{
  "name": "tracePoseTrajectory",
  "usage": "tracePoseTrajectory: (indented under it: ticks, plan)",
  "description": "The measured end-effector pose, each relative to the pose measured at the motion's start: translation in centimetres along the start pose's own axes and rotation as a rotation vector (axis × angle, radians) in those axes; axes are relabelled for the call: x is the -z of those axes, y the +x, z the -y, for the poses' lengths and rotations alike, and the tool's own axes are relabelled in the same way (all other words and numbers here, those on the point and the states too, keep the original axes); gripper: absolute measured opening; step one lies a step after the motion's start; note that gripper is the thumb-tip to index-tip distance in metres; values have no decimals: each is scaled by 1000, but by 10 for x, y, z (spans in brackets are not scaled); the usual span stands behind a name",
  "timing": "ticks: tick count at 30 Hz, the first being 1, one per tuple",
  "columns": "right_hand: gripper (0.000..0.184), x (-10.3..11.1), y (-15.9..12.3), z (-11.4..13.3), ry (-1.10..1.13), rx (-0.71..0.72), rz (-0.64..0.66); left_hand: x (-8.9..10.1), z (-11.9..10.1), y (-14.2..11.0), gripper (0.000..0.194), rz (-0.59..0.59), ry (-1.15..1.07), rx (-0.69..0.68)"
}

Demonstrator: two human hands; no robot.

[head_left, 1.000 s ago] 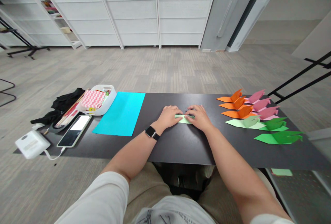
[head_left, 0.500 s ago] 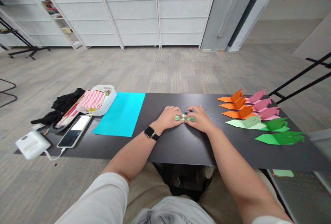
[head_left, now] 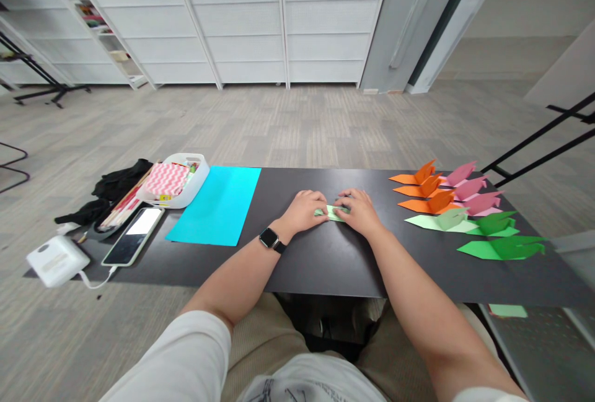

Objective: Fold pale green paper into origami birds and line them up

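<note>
A small folded strip of light green paper (head_left: 333, 213) lies low over the dark table in front of me. My left hand (head_left: 307, 210) has its fingers closed on the strip's left end, and a black watch sits on that wrist. At the other end, my right hand (head_left: 359, 211) is curled with thumb and fingers on the paper. The fingers cover both ends, so only the middle of the strip shows.
Folded paper birds in orange (head_left: 427, 204), pink (head_left: 481, 204) and green (head_left: 502, 247) stand in rows at right. Turquoise paper (head_left: 218, 204) lies at left, beside a white basket (head_left: 202, 176), a phone (head_left: 134, 238) and a white charger (head_left: 58, 259). The dark table (head_left: 320, 272) has its front edge near my lap.
The green strip now shows a flatter, lighter middle between my hands, where it looked pinched before. My right fingers have shifted slightly; the left hand stays nearly in place.
</note>
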State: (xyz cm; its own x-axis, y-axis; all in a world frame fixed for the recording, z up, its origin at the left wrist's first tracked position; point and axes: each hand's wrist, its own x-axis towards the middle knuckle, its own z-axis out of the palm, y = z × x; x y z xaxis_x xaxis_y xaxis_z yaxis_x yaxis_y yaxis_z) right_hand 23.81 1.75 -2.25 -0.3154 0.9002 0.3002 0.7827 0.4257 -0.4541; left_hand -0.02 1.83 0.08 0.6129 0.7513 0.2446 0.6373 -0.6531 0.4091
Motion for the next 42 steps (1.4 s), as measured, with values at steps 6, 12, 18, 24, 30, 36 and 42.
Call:
tracePoseTrajectory:
  ticks: [6, 12, 18, 24, 30, 36, 42]
  plan:
    - [7, 3, 1, 7, 60, 40, -1, -4, 3, 2, 8, -37, -5, -69]
    - [11, 11, -2, 14, 98, 92, 42, -2, 1, 4, 9, -106, -18, -61]
    - [2, 11, -2, 15, -21, 134, -62, 0, -2, 3, 17, -146, 31, -50]
    - [25, 18, 2, 26, 2, 162, -370, 3, -3, 2, 7, -287, 77, 47]
    - [38, 20, 1, 27, 200, 34, -612, 8, -9, 2, 2, -622, -175, 157]
    - [29, 16, -1, 42, 230, 267, -354, 10, -25, -1, 10, -695, -225, 19]
    - [11, 21, 0, 55, 249, 302, -415, 12, -35, -3, 3, -679, -241, -110]
